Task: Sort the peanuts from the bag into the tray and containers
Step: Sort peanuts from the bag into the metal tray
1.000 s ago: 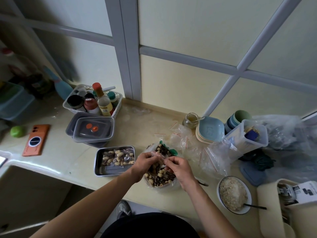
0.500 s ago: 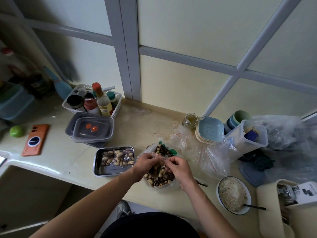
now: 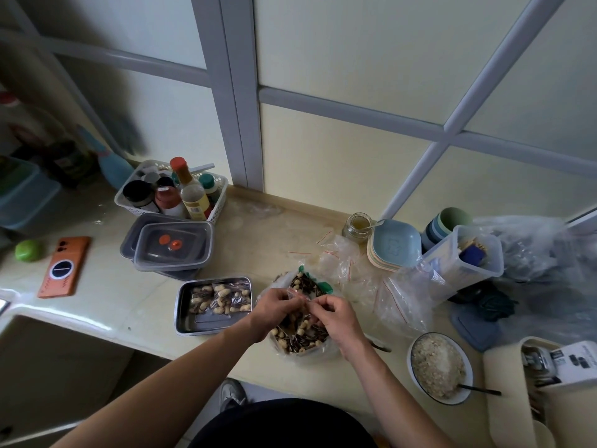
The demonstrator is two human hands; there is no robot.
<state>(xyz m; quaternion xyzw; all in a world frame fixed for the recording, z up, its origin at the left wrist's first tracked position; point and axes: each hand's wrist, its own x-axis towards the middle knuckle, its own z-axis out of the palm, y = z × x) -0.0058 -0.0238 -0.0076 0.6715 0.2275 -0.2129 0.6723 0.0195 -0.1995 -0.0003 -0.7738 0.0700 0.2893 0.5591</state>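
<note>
Left hand (image 3: pixel 274 306) and right hand (image 3: pixel 336 313) each pinch the small zip bag (image 3: pixel 298 294) by its mouth, over the open peanut bag (image 3: pixel 292 343) at the counter's (image 3: pixel 258 247) front edge, just beside the tray (image 3: pixel 206 321); I'd work the seal evenly and keep it over the peanut bag so spills drop back in.

— Where's the view from?
— The head, wide-angle, facing forward and down.
— How near?
— Close in: left hand (image 3: pixel 274 306) and right hand (image 3: pixel 336 314) at centre, counter (image 3: pixel 274 240) around, window (image 3: pixel 355 59) above.

Bare forearms (image 3: pixel 193 367) — black top (image 3: pixel 281 425), grey sneaker (image 3: pixel 231 393).
</note>
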